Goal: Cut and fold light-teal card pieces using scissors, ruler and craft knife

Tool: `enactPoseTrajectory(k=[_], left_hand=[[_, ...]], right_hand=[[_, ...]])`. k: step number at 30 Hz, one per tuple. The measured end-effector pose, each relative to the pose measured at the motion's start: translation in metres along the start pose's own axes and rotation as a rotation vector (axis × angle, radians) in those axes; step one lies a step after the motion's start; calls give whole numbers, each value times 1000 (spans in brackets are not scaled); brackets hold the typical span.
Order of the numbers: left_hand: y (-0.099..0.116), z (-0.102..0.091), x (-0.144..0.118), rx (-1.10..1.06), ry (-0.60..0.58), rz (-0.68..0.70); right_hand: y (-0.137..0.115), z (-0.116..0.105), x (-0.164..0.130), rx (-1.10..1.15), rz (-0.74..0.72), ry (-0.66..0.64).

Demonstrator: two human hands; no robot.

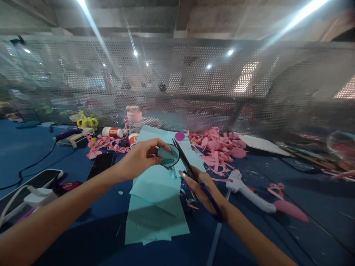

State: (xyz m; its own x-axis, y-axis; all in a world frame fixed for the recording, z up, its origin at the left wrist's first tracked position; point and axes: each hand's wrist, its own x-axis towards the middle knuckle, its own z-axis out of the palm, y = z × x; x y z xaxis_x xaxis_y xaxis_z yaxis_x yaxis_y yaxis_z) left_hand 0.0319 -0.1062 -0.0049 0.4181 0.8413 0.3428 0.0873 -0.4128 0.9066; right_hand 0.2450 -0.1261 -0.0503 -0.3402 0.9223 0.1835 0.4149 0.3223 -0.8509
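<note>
A teal paper disc (168, 156) is held above the middle of a blue table (318, 221), pinched at its left rim by the left hand (141, 157), fingers clamped on it with the thumb underneath. The scissors (184, 160) meet the disc's right edge with blades slightly parted, worked by the right hand (203, 190), whose fingers are closed through the blue handles. Judging by the grip, a clean curve calls for turning the disc into the blades rather than steering the scissors, with short bites and the left fingertips well back from the cut line. Teal sheets (158, 199) lie under both hands, reaching toward the near edge. A white glue gun (248, 192) rests just right of the sheets; pink scraps (219, 147) pile toward the far edge, beside a glue stick (112, 132) and a pink-capped bottle (134, 119). A phone (101, 164) lies left of the sheets.
</note>
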Motion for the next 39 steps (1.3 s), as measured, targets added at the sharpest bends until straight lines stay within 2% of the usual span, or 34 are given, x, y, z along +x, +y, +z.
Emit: enactPoseTrajectory(k=[18,28,34,37,39], left_hand=[[4,-14,1,139,-119,37],[7,-18,2,182,-136,39],[6,-22,3,284,-140,47],[5,-25,5,286,-139,40],[4,-25,6,268,-127,34]], right_hand=[[11,2,5,-121,-21,34],[5,-2,4,-214,-22,-28],[8,-3,5,-245,-50,-4],[10,-5,6,-261,-72,-34],[10,-5,6,-252,-59,-3]])
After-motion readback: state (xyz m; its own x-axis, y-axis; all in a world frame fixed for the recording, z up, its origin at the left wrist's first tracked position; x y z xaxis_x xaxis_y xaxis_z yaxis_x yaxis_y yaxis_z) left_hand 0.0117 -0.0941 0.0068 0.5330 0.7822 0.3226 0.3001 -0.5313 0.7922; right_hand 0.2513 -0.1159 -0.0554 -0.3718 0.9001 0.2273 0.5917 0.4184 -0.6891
